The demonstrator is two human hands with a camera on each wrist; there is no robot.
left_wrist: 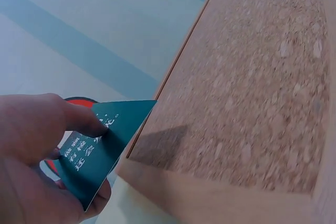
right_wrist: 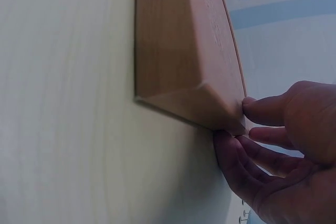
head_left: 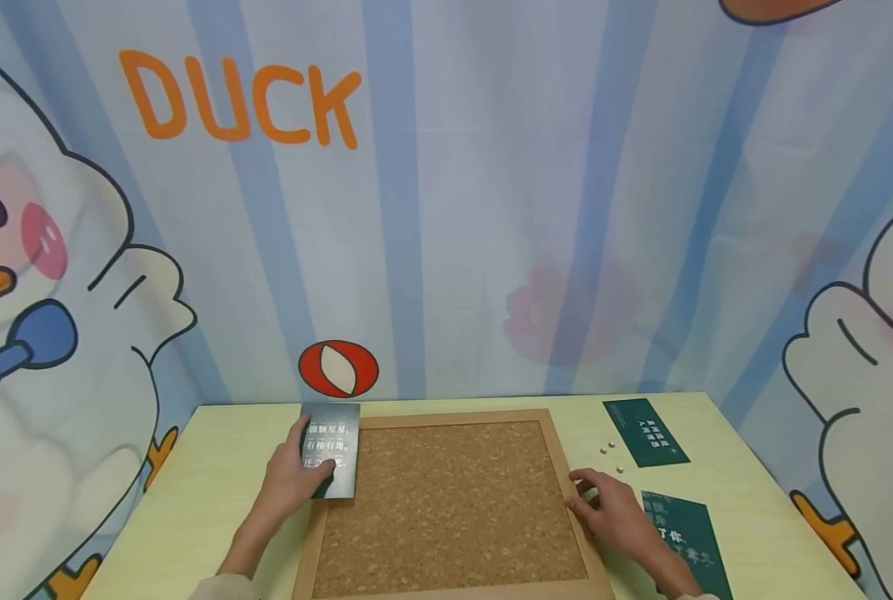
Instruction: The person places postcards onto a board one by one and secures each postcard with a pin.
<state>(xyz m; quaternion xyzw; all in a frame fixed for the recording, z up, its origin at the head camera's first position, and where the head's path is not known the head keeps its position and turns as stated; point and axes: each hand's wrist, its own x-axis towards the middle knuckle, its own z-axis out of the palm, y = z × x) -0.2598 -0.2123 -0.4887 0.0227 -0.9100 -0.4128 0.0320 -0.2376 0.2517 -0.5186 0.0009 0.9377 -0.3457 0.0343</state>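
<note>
My left hand (head_left: 287,477) holds a dark green card (head_left: 345,467) with white printed characters, thumb on its face and fingers along its left edge. The card is over the top left corner of a wood-framed cork board (head_left: 454,508). In the left wrist view the card (left_wrist: 123,129) is tilted and casts a shadow on the cork. My right hand (head_left: 613,510) grips the board's right edge. Seen from the right wrist, the fingertips (right_wrist: 251,103) meet the wooden frame (right_wrist: 168,40) from above and from the side.
Right of the board lie two more green cards, a far one (head_left: 647,432) and a near one (head_left: 690,542) partly behind the right forearm. Several small pins (head_left: 620,470) are scattered beside the far card. A printed curtain (head_left: 476,208) hangs behind the pale table (head_left: 769,508).
</note>
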